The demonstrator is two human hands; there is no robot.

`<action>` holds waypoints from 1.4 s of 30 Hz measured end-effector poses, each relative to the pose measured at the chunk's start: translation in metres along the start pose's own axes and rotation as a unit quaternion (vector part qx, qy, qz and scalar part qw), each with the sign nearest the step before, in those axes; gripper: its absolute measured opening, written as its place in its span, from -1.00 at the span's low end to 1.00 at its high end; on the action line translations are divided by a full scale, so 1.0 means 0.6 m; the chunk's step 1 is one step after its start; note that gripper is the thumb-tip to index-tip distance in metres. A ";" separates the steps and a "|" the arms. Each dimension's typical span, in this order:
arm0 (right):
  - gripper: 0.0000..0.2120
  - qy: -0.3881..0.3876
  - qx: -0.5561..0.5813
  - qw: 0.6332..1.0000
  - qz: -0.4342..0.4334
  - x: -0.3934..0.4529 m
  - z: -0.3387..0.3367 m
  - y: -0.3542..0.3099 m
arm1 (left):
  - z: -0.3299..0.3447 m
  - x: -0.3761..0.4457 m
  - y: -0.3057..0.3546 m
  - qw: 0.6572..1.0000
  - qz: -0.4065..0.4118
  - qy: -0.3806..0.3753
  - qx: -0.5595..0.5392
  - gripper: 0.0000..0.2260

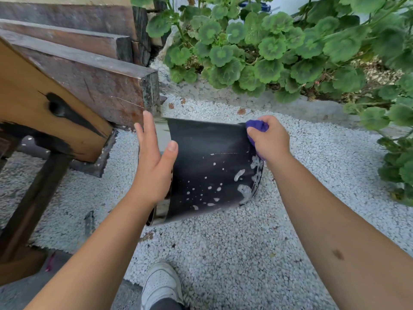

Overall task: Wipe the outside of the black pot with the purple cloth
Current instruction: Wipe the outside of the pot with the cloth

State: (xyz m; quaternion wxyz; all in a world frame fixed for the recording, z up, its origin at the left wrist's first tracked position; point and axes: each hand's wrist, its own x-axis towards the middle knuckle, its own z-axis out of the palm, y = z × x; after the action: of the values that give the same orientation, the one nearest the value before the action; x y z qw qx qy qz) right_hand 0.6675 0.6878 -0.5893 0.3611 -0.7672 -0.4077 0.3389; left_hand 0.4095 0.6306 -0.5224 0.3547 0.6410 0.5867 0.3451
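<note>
The black pot is held on its side above the gravel, its mouth to the left and its base to the right. White soapy spots dot its lower right wall. My left hand grips the pot near the rim, fingers spread over the edge and thumb on the black wall. My right hand is closed around the bunched purple cloth, pressed against the pot's upper right edge near the base. Most of the cloth is hidden inside my fist.
White gravel covers the ground. Stacked dark wooden beams and an orange-brown wooden piece stand close on the left, nearly touching the pot's rim. Green leafy plants fill the back and right. My white shoe is below.
</note>
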 end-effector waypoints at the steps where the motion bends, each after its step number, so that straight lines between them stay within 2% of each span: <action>1: -0.84 -0.015 -0.012 1.000 -0.006 0.001 0.004 0.001 | 0.000 -0.002 -0.002 1.000 0.006 0.011 0.015 -0.18; 5: -0.78 -0.029 -0.010 1.000 -0.001 0.001 0.015 -0.010 | -0.009 0.003 -0.011 0.995 0.047 0.020 0.081 -0.22; 8: -0.68 0.034 -0.019 0.999 -0.023 -0.017 0.018 -0.036 | -0.006 0.005 -0.010 0.994 0.048 0.015 0.095 -0.26; 10: -0.67 0.074 0.018 0.995 -0.069 -0.052 0.032 -0.071 | 0.002 0.006 -0.006 0.993 0.057 0.016 0.101 -0.24; 11: -0.66 0.068 0.044 0.991 -0.109 -0.079 0.044 -0.091 | 0.006 0.008 -0.003 0.993 0.067 0.014 0.100 -0.20; 15: -0.67 -0.015 0.033 0.953 -0.301 -0.192 0.116 -0.131 | 0.012 0.014 0.008 0.992 0.089 0.004 0.088 -0.06; 17: -0.71 -0.027 0.028 0.944 -0.326 -0.207 0.137 -0.120 | 0.011 0.015 0.009 0.993 0.078 0.004 0.083 -0.03; 21: -0.70 0.014 -0.017 0.939 -0.342 -0.180 0.132 -0.082 | 0.003 0.011 0.003 0.990 0.069 0.006 0.125 -0.02; 24: -0.68 0.034 -0.051 0.958 -0.282 -0.147 0.120 -0.047 | -0.001 0.008 -0.001 0.989 0.044 0.009 0.139 0.01; 28: -0.69 0.022 -0.070 0.988 -0.137 -0.096 0.087 0.026 | 0.001 0.003 -0.006 0.982 0.017 0.021 0.186 -0.11; 34: -0.69 0.001 -0.083 0.995 -0.064 -0.024 0.023 0.093 | 0.020 0.006 0.014 0.980 0.034 0.020 0.194 -0.14; 37: -0.70 0.065 -0.016 0.996 0.052 -0.003 -0.011 0.108 | 0.023 0.006 0.014 0.980 0.042 0.024 0.192 -0.17; 39: -0.65 0.120 0.069 0.981 0.134 -0.001 -0.028 0.104 | 0.019 0.002 0.008 0.981 0.039 0.026 0.186 -0.17; 42: -0.52 0.135 0.148 0.971 0.132 -0.011 -0.026 0.057 | 0.011 -0.004 0.000 0.982 0.034 0.028 0.185 -0.16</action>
State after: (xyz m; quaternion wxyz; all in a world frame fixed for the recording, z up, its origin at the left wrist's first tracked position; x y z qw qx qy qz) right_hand 0.6903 0.6638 -0.6082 0.4745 -0.7907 -0.1952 0.3339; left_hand 0.4152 0.6282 -0.5258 0.2017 0.7052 0.6279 0.2602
